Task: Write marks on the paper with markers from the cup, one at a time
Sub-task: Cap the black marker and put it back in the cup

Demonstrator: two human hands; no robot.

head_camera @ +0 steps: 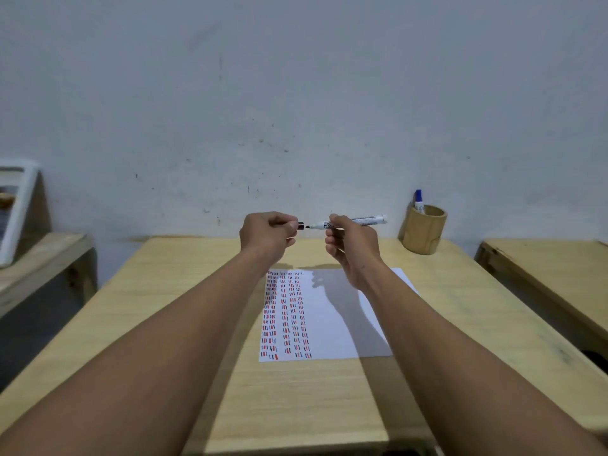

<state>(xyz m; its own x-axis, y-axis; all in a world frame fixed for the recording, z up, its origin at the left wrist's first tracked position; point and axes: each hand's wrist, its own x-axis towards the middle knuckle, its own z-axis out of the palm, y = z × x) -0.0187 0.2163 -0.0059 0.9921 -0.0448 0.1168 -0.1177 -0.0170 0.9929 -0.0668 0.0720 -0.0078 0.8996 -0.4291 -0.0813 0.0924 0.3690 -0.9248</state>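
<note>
Both hands are raised above the far end of the wooden desk point(171, 311). My right hand point(352, 245) grips a white marker point(368, 220) held level, its black tip pointing left. My left hand point(266, 235) pinches the marker's black cap point(301, 225), a small gap away from the tip. Below the hands lies a white paper point(329, 324) with columns of short red and black marks down its left side. A round wooden cup point(424, 230) stands at the desk's far right corner with a blue-capped marker point(418, 200) in it.
A pale wall rises right behind the desk. Another wooden desk point(552, 268) stands to the right across a narrow gap. At the left a lower wooden bench point(39, 258) carries a white-framed board point(16, 209) leaning on the wall.
</note>
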